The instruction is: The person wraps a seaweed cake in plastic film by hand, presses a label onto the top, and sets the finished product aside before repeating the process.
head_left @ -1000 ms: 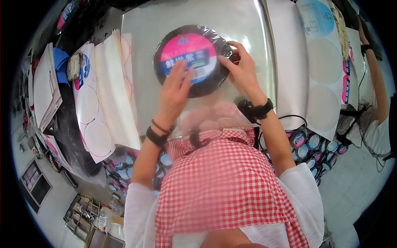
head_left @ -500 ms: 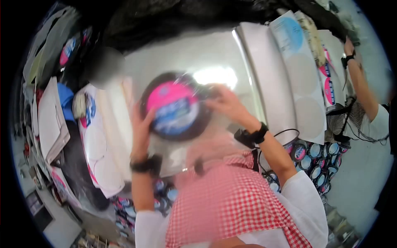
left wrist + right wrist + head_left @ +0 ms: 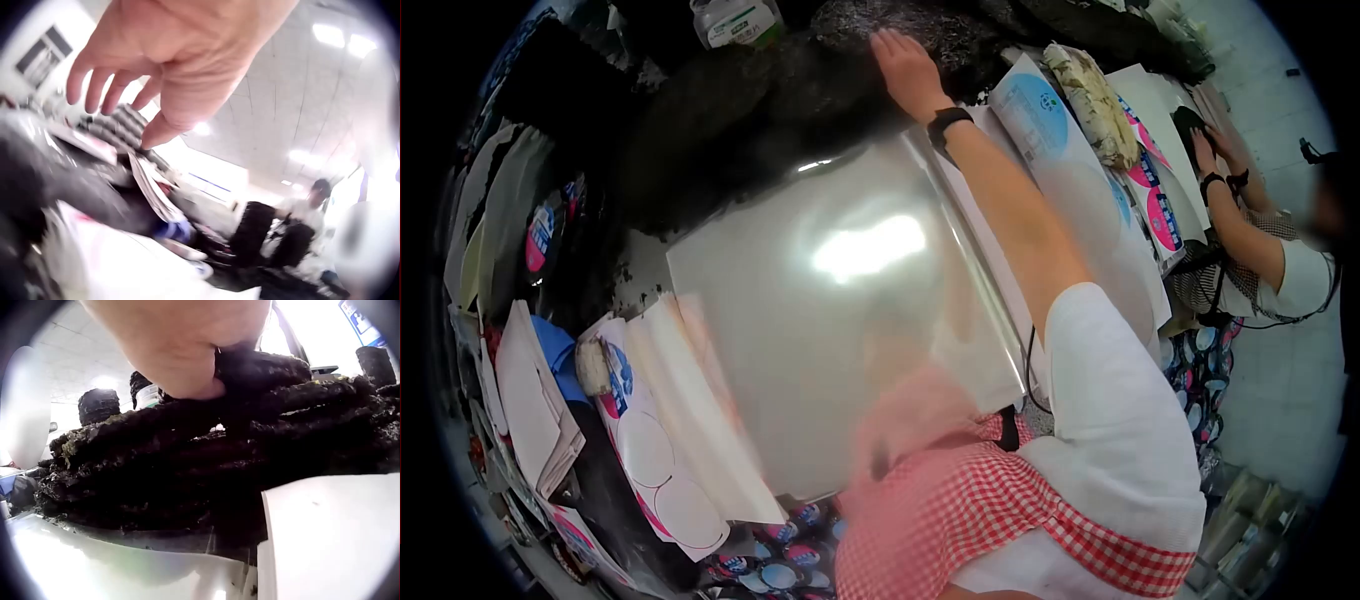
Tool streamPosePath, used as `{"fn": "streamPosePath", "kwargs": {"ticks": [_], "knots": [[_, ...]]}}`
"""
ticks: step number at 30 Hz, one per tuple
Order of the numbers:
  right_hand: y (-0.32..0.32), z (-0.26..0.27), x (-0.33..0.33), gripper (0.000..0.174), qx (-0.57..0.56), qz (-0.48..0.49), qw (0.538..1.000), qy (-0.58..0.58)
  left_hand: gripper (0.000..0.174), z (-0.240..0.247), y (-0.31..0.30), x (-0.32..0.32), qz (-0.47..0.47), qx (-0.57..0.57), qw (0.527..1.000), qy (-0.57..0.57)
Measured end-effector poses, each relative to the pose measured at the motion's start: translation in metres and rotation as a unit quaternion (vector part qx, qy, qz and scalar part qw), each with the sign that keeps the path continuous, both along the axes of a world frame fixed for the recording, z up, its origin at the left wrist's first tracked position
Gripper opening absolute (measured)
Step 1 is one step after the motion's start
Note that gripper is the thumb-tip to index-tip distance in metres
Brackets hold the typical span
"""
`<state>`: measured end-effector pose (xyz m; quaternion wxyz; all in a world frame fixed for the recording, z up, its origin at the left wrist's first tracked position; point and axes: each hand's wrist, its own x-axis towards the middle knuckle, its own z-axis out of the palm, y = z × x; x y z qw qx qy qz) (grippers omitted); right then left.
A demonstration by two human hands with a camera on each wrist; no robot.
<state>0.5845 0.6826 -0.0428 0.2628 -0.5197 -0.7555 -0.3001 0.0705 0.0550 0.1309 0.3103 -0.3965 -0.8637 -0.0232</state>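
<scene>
My right hand [image 3: 910, 75] reaches to the far side and rests on a pile of dark dried seaweed discs [image 3: 800, 110], its fingers fairly straight. In the right wrist view its thumb [image 3: 197, 387] touches the top of the stacked seaweed [image 3: 156, 456], while the other fingers are hidden. My left hand [image 3: 175, 50] appears only in its own wrist view, raised with its fingers loosely bent and nothing held. A stack of shiny clear film sheets [image 3: 800, 350] lies in front of me.
Label sheets with round white stickers [image 3: 650, 450] lie at the left, and more label sheets [image 3: 1040, 120] at the right. A labelled black pack [image 3: 540, 235] is far left. A jar [image 3: 738, 22] stands at the back. Another person's arm [image 3: 1240, 235] works at the right.
Both hands held the wrapped, labelled seaweed pack over the film; it has left the film. My right hand has moved forward to the seaweed pile, and the left hand has left the head view.
</scene>
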Motion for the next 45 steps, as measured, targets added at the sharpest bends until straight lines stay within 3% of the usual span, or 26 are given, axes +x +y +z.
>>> {"fn": "streamPosePath", "kwargs": {"ticks": [2, 4, 6, 10, 11, 14, 16, 19, 22, 25, 26, 28, 30, 33, 36, 38, 41, 42, 45], "knots": [[-0.002, 0.003, 0.001, 0.045, 0.022, 0.018, 0.999, 0.022, 0.039, -0.026, 0.041, 0.006, -0.082, 0.016, 0.991, -0.108], [-0.021, 0.012, 0.007, 0.048, 0.049, 0.024, 0.998, 0.019, 0.049, -0.057, 0.097, 0.009, -0.150, 0.109, 0.899, -0.397], [-0.055, 0.031, 0.009, 0.042, 0.082, 0.021, 0.996, -0.021, 0.043, -0.071, 0.160, 0.053, -0.261, 0.052, 0.881, -0.390], [-0.157, 0.052, 0.001, 0.036, 0.085, 0.062, 0.994, -0.022, 0.042, -0.114, 0.240, 0.136, -0.425, 0.038, 0.696, -0.578], [-0.191, 0.054, -0.006, 0.036, 0.074, 0.079, 0.994, -0.029, 0.044, -0.129, 0.247, 0.150, -0.397, 0.016, 0.676, -0.620], [-0.305, 0.049, -0.041, 0.036, -0.053, 0.160, 0.986, 0.011, 0.047, -0.169, 0.259, 0.184, -0.320, 0.092, 0.549, -0.767], [-0.358, 0.028, -0.060, 0.038, -0.143, 0.210, 0.967, 0.025, 0.047, -0.165, 0.257, 0.206, -0.213, 0.172, 0.493, -0.826], [-0.398, 0.005, -0.070, 0.040, -0.263, 0.278, 0.924, 0.007, 0.046, -0.204, 0.254, 0.204, -0.322, 0.142, 0.621, -0.700], [-0.404, 0.006, -0.063, 0.050, -0.366, 0.280, 0.887, 0.026, 0.043, -0.211, 0.244, 0.207, -0.357, 0.133, 0.617, -0.689], [-0.397, 0.001, -0.066, 0.058, -0.344, 0.125, 0.865, 0.344, 0.039, -0.215, 0.245, 0.215, -0.344, 0.214, 0.597, -0.692], [-0.388, -0.017, -0.074, 0.059, -0.375, 0.067, 0.794, 0.474, 0.038, -0.215, 0.247, 0.221, -0.362, 0.187, 0.645, -0.647], [-0.370, -0.036, -0.092, 0.058, -0.354, 0.076, 0.798, 0.482, 0.037, -0.212, 0.253, 0.236, -0.387, 0.134, 0.732, -0.545], [-0.353, -0.039, -0.100, 0.054, -0.341, 0.092, 0.798, 0.489, 0.037, -0.215, 0.261, 0.239, -0.365, 0.163, 0.746, -0.532], [-0.340, -0.038, -0.102, 0.051, -0.335, 0.059, 0.858, 0.385, 0.036, -0.216, 0.267, 0.242, -0.354, 0.177, 0.760, -0.516], [-0.340, -0.016, -0.108, 0.047, -0.287, 0.183, 0.923, 0.180, 0.037, -0.219, 0.270, 0.236, -0.351, 0.141, 0.787, -0.487], [-0.347, -0.027, -0.113, 0.046, -0.335, 0.206, 0.913, 0.108, 0.037, -0.215, 0.264, 0.214, -0.354, 0.064, 0.826, -0.434], [-0.342, -0.025, -0.105, 0.050, -0.337, 0.224, 0.911, 0.085, 0.039, -0.183, 0.220, 0.155, -0.515, 0.020, 0.778, -0.359], [-0.341, -0.027, -0.104, 0.050, -0.333, 0.227, 0.911, 0.085, 0.043, -0.185, 0.198, 0.142, -0.550, -0.093, 0.792, -0.247], [-0.344, -0.026, -0.099, 0.049, -0.331, 0.238, 0.911, 0.067, 0.046, -0.190, 0.157, 0.143, -0.547, -0.314, 0.739, -0.238]]}}
